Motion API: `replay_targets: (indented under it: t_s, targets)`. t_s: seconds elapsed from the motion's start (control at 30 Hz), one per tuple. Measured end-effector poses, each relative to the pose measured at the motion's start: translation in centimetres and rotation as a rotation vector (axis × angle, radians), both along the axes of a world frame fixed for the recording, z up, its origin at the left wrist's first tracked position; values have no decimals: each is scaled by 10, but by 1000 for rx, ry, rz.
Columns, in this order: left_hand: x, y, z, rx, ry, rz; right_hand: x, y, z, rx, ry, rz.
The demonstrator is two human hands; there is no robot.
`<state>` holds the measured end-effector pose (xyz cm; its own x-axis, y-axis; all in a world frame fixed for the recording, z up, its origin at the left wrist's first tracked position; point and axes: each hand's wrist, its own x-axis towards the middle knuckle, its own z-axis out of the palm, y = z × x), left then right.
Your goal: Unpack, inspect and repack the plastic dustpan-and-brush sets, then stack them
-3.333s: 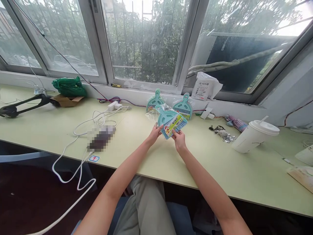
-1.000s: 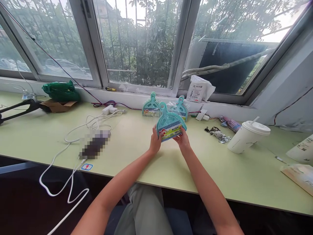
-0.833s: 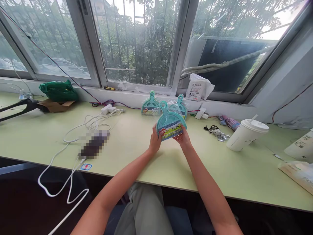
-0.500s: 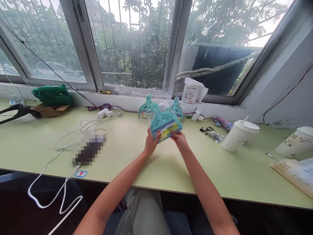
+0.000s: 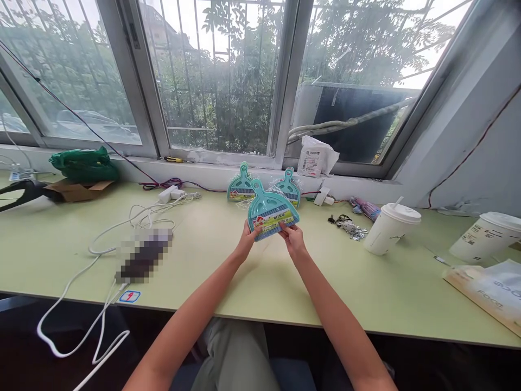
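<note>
A teal dustpan-and-brush set (image 5: 271, 210) with a yellow label is held up over the table, handle upward and tilted slightly left. My left hand (image 5: 246, 240) grips its lower left corner. At the lower right edge, my right hand (image 5: 293, 238) pinches it between thumb and fingers. Behind it, two similar teal sets stand against the window ledge, one on the left (image 5: 241, 187) and one on the right (image 5: 290, 189), with clear plastic wrap around them.
On the pale green table (image 5: 195, 260), white cables (image 5: 100, 251) and a blurred dark object (image 5: 145, 255) lie left. Keys (image 5: 345, 225), a lidded cup (image 5: 389, 228), another cup (image 5: 484, 236) and a tissue pack (image 5: 488, 293) are right. A green bag (image 5: 83, 164) sits back left.
The held set has turned to face me more squarely, its label now more level. Both hands still hold it. The camera view has shifted slightly.
</note>
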<state>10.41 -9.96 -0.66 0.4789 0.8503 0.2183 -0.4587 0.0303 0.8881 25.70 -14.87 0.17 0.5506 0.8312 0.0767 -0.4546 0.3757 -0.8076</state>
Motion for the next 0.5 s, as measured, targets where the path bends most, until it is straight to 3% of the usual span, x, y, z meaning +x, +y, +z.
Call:
replay_targets:
  t_s: [0.1, 0.17, 0.37, 0.5]
  targets:
    - [-1, -4, 0, -70, 57, -145, -3, -1, -2, 13, 19, -50]
    - [-1, -2, 2, -64, 57, -175, -3, 0, -2, 20, 10, -50]
    - [0, 17, -2, -32, 43, 157, 0, 2, 4, -13, -109, 113]
    - [-9, 28, -3, -155, 60, 246, 0, -7, 8, -129, -528, 301]
